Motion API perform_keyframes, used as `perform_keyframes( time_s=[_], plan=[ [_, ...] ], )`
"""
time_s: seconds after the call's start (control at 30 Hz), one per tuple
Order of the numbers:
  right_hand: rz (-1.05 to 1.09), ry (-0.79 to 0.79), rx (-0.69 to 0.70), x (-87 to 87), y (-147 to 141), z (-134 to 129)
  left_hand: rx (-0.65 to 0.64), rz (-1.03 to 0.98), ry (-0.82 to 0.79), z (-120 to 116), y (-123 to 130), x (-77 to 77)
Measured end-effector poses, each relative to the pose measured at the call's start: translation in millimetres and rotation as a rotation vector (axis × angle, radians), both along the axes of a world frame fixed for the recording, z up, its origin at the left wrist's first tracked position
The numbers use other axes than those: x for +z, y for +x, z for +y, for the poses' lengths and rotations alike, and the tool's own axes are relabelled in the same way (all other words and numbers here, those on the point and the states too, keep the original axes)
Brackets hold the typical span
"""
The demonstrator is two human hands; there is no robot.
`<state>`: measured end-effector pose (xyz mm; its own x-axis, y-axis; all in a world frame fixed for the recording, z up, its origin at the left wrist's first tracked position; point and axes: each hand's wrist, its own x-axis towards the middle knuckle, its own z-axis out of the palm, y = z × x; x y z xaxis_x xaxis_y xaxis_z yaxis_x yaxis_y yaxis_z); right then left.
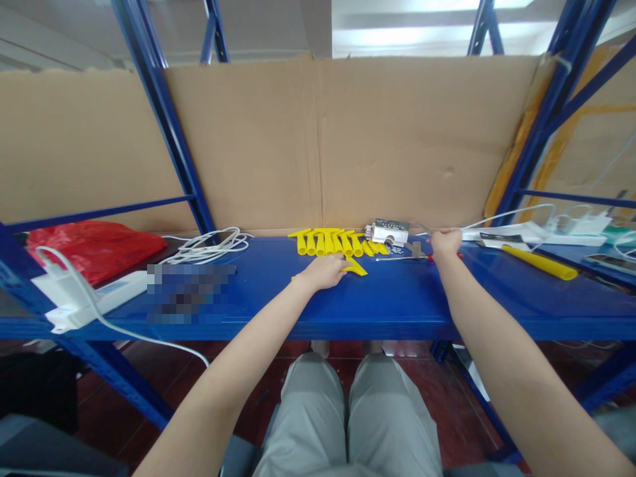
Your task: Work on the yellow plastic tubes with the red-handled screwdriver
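My left hand (325,271) is closed around a yellow plastic scraper handle (356,267), whose wide end sticks out to the right. Just beyond it, a row of similar yellow handles (328,244) lies side by side, with some smaller yellow pieces (375,248) at its right end. My right hand (446,242) reaches to the back of the shelf, its fingers bent together; what they hold is too small to make out. A screwdriver (400,259) with a red handle lies by that wrist, partly covered by it. A small white-and-black box (390,232) stands left of the right hand.
A blue metal shelf (268,291) is backed by cardboard (397,139). At left are a red bag (94,248), coiled white cable (213,245) and a power strip (106,298). At right lie a long yellow handle (541,262) and another power strip (571,236) with cables.
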<state>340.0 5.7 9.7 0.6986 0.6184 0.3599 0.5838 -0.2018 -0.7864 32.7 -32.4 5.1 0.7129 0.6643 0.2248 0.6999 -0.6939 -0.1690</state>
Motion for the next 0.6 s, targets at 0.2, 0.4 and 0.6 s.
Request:
perform_keyframes(
  time_s=[0.2,0.4,0.6],
  plan=[
    [0.602,0.297,0.213,12.2,-15.8,-3.1,0.005,-0.015,0.003,1.1,0.0,-1.5],
    [0.800,0.255,0.421,16.3,-21.8,-11.4,-0.014,0.002,0.031,4.0,-0.9,-2.9],
    [0.731,0.137,0.650,16.8,-45.0,-19.3,-0.037,-0.023,0.037,6.1,-1.1,-5.5]
  ],
)
